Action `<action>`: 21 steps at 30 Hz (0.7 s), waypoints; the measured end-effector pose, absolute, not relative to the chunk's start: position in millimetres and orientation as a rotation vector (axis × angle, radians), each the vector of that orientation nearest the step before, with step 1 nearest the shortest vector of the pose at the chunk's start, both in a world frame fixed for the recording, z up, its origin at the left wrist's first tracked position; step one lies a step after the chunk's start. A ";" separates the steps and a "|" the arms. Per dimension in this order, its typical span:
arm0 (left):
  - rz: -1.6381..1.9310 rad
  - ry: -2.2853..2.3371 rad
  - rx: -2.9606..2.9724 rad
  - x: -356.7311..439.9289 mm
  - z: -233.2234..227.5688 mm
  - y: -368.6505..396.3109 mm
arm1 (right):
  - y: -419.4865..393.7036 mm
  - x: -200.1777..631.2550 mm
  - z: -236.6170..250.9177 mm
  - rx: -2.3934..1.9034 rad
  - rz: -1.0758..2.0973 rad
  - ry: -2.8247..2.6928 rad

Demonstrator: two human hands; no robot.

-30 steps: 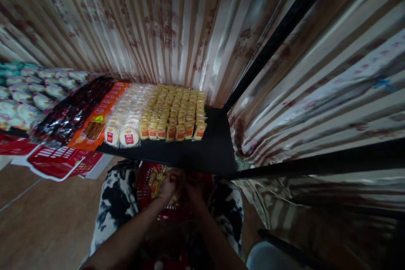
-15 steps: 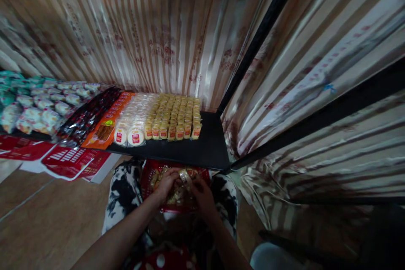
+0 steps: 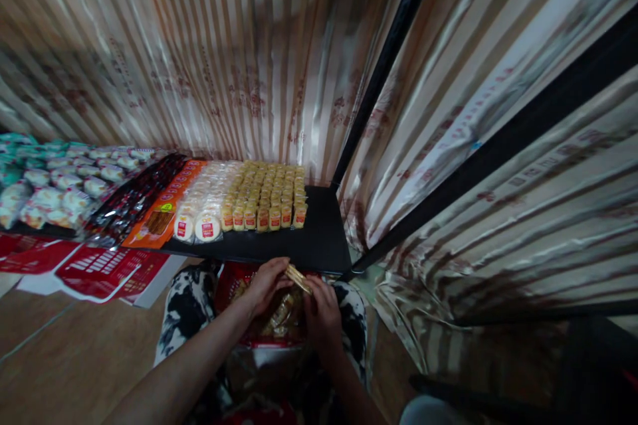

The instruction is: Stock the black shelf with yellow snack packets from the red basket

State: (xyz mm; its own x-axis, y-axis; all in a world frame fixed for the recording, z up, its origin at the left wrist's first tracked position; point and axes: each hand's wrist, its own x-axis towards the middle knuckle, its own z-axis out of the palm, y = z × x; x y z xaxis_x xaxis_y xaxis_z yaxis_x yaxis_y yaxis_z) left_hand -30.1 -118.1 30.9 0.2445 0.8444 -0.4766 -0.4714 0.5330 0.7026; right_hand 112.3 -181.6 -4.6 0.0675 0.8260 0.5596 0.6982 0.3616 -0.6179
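Shifted nearer the shelf (image 3: 321,236), the snack (image 3: 299,279) is pinched endwise — left hand (image 3: 266,286), right hand (image 3: 325,309) — probably to steady it.

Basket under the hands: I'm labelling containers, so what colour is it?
The basket is red, seen best in the head view.

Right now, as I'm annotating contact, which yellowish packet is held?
The packet between the left hand and right hand, above the red basket; others lie in it or on the black shelf.
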 end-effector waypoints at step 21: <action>1.081 0.868 0.466 1.5 49.6 -109.8 | -138.9 107.7 10.4 -1.326 0.961 -0.743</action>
State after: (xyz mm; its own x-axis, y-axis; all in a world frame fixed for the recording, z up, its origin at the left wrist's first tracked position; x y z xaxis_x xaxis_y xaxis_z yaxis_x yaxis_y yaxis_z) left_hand 1.5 -109.8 49.6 0.1989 0.9034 -0.3798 -0.5663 0.4223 0.7078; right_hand 107.7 -138.9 10.4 0.4408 0.8940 -0.0805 -0.1474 -0.0164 -0.9889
